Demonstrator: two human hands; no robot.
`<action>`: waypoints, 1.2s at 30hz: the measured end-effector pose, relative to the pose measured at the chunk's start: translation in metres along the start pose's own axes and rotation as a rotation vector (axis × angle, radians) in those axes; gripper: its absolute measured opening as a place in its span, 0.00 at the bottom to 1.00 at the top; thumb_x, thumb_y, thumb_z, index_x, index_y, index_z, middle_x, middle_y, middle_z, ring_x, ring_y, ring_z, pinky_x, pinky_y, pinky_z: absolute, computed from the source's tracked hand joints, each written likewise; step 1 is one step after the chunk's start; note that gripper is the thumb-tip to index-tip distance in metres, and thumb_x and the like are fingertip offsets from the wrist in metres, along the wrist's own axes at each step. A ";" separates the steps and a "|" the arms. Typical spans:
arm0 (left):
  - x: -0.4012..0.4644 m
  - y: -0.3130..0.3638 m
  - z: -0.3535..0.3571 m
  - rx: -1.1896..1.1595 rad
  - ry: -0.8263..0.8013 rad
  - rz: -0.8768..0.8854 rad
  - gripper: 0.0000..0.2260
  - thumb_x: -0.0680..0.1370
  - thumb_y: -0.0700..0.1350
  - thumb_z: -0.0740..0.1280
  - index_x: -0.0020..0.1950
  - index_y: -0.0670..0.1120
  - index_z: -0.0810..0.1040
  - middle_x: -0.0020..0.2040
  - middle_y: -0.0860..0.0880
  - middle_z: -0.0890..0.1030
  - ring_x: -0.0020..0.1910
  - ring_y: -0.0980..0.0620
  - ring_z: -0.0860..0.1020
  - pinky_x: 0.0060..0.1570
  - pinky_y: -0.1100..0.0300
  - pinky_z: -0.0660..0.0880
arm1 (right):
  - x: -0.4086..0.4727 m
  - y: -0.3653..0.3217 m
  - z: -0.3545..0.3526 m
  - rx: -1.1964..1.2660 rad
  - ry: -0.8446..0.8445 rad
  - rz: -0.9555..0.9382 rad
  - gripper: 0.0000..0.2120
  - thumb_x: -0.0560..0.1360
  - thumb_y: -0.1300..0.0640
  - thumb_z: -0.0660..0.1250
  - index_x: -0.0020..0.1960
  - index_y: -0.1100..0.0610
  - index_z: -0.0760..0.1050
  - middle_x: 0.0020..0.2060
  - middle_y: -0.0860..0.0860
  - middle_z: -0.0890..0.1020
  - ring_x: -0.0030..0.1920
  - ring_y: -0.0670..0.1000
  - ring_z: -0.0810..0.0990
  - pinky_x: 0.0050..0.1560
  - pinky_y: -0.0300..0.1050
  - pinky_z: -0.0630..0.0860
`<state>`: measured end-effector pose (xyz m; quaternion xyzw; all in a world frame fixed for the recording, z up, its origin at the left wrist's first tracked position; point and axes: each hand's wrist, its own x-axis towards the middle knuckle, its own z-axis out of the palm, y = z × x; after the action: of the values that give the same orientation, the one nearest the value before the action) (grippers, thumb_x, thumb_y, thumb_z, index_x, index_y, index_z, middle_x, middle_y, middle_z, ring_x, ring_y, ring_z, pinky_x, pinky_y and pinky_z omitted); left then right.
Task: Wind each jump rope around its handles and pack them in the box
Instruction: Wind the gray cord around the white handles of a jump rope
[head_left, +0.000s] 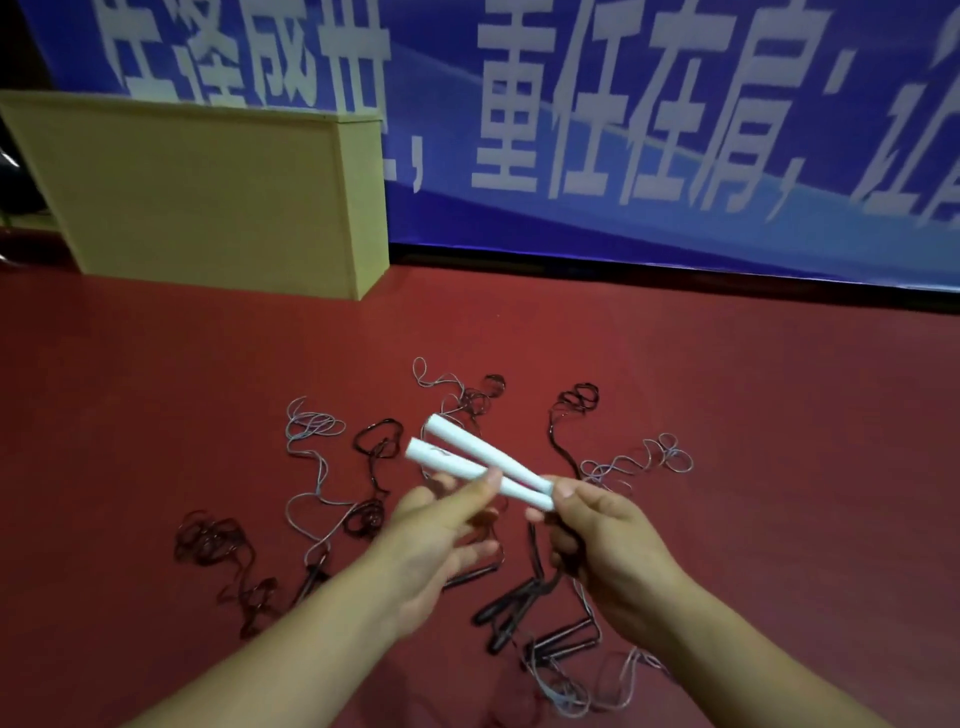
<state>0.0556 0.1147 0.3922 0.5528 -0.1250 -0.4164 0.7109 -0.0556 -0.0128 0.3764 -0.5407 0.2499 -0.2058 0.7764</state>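
Two white jump-rope handles (467, 460) are held side by side above the red floor, their free ends pointing up and left. My left hand (447, 525) pinches them near the middle with thumb on top. My right hand (592, 530) grips their near ends between thumb and fingers. Below the hands lie several loose jump ropes: dark cords (376, 447) and pale grey cords (311, 431) in tangles, with black handles (511, 610) close to me. The yellow box (208, 192) stands at the back left.
A blue banner with large white characters (623, 130) hangs along the back wall. The red floor (779, 395) spreads wide to the right and left of the rope pile. More black handles (563, 642) lie under my right forearm.
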 end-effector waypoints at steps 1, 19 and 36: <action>0.003 -0.006 0.004 0.099 -0.047 -0.023 0.17 0.72 0.49 0.72 0.57 0.42 0.79 0.54 0.45 0.83 0.56 0.49 0.80 0.53 0.50 0.79 | -0.001 0.001 0.000 -0.004 -0.024 -0.003 0.12 0.81 0.61 0.59 0.53 0.61 0.82 0.35 0.55 0.80 0.26 0.45 0.63 0.33 0.43 0.61; 0.082 0.008 -0.010 0.353 0.251 0.243 0.05 0.83 0.40 0.59 0.50 0.40 0.72 0.38 0.45 0.79 0.30 0.57 0.83 0.26 0.69 0.72 | 0.044 -0.010 -0.014 -0.294 -0.125 0.386 0.21 0.83 0.49 0.54 0.42 0.61 0.77 0.26 0.51 0.70 0.25 0.49 0.66 0.28 0.42 0.62; 0.039 0.021 -0.038 0.991 -0.561 -0.117 0.07 0.81 0.39 0.62 0.45 0.47 0.77 0.36 0.44 0.80 0.33 0.51 0.80 0.33 0.64 0.72 | 0.046 -0.031 -0.011 -1.130 -0.061 -0.119 0.25 0.79 0.37 0.54 0.56 0.56 0.79 0.49 0.52 0.83 0.52 0.52 0.80 0.56 0.48 0.74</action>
<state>0.1138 0.1129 0.3861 0.6943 -0.4585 -0.4777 0.2821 -0.0278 -0.0585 0.3944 -0.8911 0.2675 -0.0678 0.3603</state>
